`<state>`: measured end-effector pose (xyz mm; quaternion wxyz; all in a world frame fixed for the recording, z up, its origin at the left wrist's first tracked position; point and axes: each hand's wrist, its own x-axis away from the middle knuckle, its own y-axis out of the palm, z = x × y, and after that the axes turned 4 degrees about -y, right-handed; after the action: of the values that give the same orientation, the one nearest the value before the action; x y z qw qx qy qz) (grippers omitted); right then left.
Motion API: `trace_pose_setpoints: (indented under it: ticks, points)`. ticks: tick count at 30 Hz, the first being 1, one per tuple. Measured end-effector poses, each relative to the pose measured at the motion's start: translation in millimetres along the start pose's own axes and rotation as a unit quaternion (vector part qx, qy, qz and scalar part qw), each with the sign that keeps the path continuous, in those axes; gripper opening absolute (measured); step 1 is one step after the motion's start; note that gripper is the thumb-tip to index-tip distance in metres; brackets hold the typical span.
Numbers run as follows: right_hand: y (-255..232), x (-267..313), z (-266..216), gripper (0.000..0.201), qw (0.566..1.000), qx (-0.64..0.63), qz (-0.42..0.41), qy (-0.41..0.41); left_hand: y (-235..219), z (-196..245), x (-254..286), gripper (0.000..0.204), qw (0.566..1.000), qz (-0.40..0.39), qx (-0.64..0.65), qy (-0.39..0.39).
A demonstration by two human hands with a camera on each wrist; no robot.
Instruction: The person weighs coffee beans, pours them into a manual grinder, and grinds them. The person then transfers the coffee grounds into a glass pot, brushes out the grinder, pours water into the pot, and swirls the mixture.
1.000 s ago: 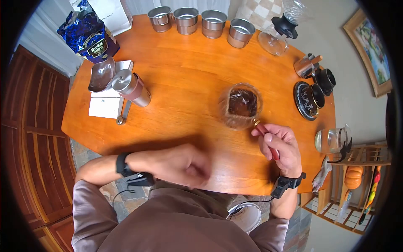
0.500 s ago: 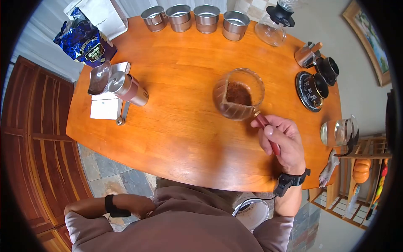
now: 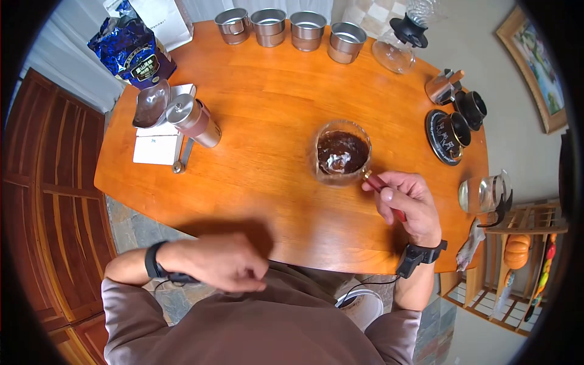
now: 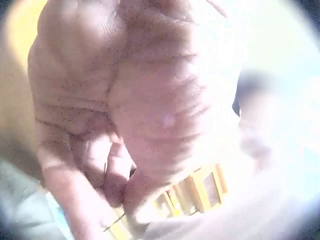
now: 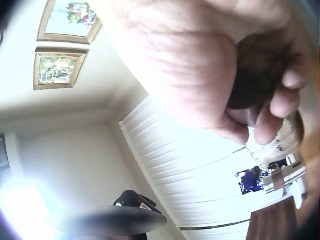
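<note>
My right hand (image 3: 410, 204) grips the dark red handle (image 3: 376, 181) of a glass pot (image 3: 331, 177) over the right middle of the table. Dark brown liquid (image 3: 347, 149), with a bright reflection on it, sits inside the ribbed glass. In the right wrist view the fingers (image 5: 267, 127) curl round the handle, and part of the clear glass (image 5: 280, 145) shows beyond them. At the table's front edge hangs my left hand (image 3: 222, 261), its fingers loosely bent and nothing in them. The left wrist view shows its palm (image 4: 145, 100) close up.
A hand coffee grinder (image 3: 198, 121), a white scale (image 3: 157, 151), a clear scoop-shaped tray (image 3: 152, 104) and a blue bag (image 3: 131, 55) stand at left. Several metal cups (image 3: 307, 30) line the back. Black cups (image 3: 459, 131), a glass dripper pot (image 3: 395, 55) and a glass kettle (image 3: 480, 193) stand at right.
The left hand dropped from the table edge to the lap, then came back up over the edge. The pot has shifted and tilted in the right hand, and its liquid has moved about.
</note>
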<state>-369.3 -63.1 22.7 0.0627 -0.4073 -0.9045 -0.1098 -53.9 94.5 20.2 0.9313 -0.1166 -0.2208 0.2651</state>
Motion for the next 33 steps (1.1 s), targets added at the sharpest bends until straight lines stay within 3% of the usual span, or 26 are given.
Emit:
trace_pose_setpoints:
  ticks: [4, 8, 10, 15, 17, 22, 24, 29, 33]
  points:
    - [-4.4, -5.4, 8.3, 0.034, 0.997, -0.025, 0.054, -0.044, -60.5, 4.5, -27.2, 0.016, 0.929, 0.186, 0.304, -0.098]
    - [-16.8, -2.3, 4.4, 0.035, 0.999, -0.004, 0.047, -0.012, -90.7, -43.0, -68.3, 0.011, 0.905, 0.185, 0.380, -0.041]
    - [-9.1, -6.5, 7.3, 0.027, 0.999, -0.001, 0.036, 0.005, -93.3, -57.9, -74.2, 0.010, 0.845, 0.162, 0.507, 0.046]
    - [-11.2, -10.5, 13.5, 0.026, 0.998, -0.016, 0.060, -0.014, -95.4, -63.4, -62.8, 0.011, 0.828, 0.151, 0.537, 0.052]
    - [-18.2, -5.2, 11.6, 0.026, 1.000, -0.008, 0.007, -0.002, -94.4, -63.0, -64.8, 0.011, 0.849, 0.138, 0.508, 0.035]
    - [-0.3, -13.9, 11.7, 0.028, 1.000, -0.020, 0.011, 0.010, -96.7, -59.5, -63.9, 0.011, 0.840, 0.142, 0.523, 0.035]
    - [-2.1, -13.2, 17.2, 0.029, 0.998, -0.034, 0.049, 0.004, -93.6, -60.8, -63.6, 0.011, 0.838, 0.143, 0.525, 0.030]
    - [-3.8, -8.9, 11.7, 0.029, 0.999, -0.037, -0.008, 0.028, -93.5, -61.2, -64.6, 0.010, 0.841, 0.135, 0.523, 0.034]
    - [1.7, -11.9, 17.7, 0.029, 0.998, -0.057, 0.031, -0.018, -94.8, -59.7, -64.7, 0.011, 0.842, 0.133, 0.520, 0.049]
